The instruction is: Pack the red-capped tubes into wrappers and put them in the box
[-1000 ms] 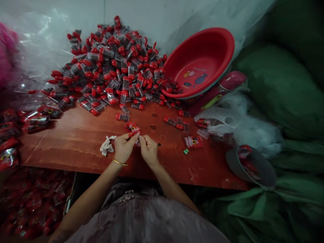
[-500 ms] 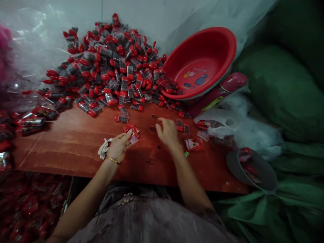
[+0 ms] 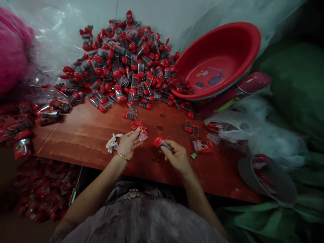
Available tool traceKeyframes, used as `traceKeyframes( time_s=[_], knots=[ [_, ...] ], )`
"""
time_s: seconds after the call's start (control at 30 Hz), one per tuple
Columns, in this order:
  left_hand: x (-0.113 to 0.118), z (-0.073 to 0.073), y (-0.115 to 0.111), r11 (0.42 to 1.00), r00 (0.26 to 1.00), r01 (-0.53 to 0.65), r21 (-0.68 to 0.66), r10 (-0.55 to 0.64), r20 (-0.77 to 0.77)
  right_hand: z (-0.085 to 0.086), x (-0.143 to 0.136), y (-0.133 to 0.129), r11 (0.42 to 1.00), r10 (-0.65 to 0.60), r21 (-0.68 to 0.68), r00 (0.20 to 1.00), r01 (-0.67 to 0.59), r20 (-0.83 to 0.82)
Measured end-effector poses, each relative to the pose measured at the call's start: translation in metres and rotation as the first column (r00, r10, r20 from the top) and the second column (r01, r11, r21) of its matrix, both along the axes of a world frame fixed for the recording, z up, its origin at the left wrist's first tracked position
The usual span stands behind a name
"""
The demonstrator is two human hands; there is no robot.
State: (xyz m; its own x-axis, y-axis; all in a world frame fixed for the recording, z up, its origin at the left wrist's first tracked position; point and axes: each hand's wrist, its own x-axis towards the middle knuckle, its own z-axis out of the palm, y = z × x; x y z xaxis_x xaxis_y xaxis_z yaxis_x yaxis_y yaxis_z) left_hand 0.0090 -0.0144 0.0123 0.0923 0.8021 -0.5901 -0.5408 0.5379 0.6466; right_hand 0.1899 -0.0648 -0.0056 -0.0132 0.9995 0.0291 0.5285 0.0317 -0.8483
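My left hand (image 3: 127, 144) pinches a small red printed packet (image 3: 142, 130) above the wooden table (image 3: 76, 135). Between the fingers of my right hand (image 3: 177, 157) is a clear tube with dark contents and a red cap (image 3: 158, 141), its cap pointing toward the packet. The two hands are apart. A white knotted cloth (image 3: 112, 143) lies beside my left hand. One capped tube (image 3: 130, 115) rests just beyond the packet. To the right of my right hand lie another red packet (image 3: 202, 146) and a small green piece (image 3: 193, 155).
A large heap of red-capped tubes (image 3: 134, 64) covers the table's back. Behind it on the right leans a red basin (image 3: 227, 50) over a pink bottle (image 3: 253, 82). A grey bowl (image 3: 244, 172) stands at the right. Filled packets (image 3: 48, 111) lie at the left.
My right hand has drawn back toward me and now holds a red-capped tube. My left hand still holds the packet. The whole view has shifted.
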Motion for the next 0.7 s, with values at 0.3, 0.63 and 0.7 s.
traceKeyframes(
  time_s=[0.3,0.63,0.7],
  knots=[
    [0.004,-0.005,-0.013,0.962,0.986,0.008,0.272,0.037,-0.163,0.016,-0.034,-0.013,0.957,-0.022,-0.274,0.919,-0.094,-0.393],
    [0.000,-0.011,-0.016,0.955,0.990,0.029,0.295,0.013,-0.141,0.002,-0.042,-0.009,0.977,-0.059,-0.210,0.884,-0.045,-0.464],
    [0.001,-0.012,-0.018,0.950,0.991,0.038,0.309,0.003,-0.131,0.001,-0.044,-0.008,0.990,-0.030,-0.140,0.906,-0.032,-0.423]
  ],
)
